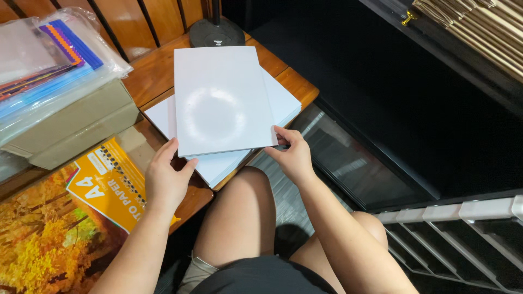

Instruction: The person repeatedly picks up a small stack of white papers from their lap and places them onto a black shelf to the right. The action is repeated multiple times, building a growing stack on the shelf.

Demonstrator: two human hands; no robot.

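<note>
While the left hand steadies it, the right hand pinches the white sheet stack.

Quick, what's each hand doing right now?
Left hand: gripping the lower left corner of the top white sheet stack.
Right hand: pinching the same stack's lower right corner.

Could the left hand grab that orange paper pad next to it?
Probably yes. The left hand sits right beside the orange paper pad, with nothing between them, though its fingers are busy with the white sheets.
</note>
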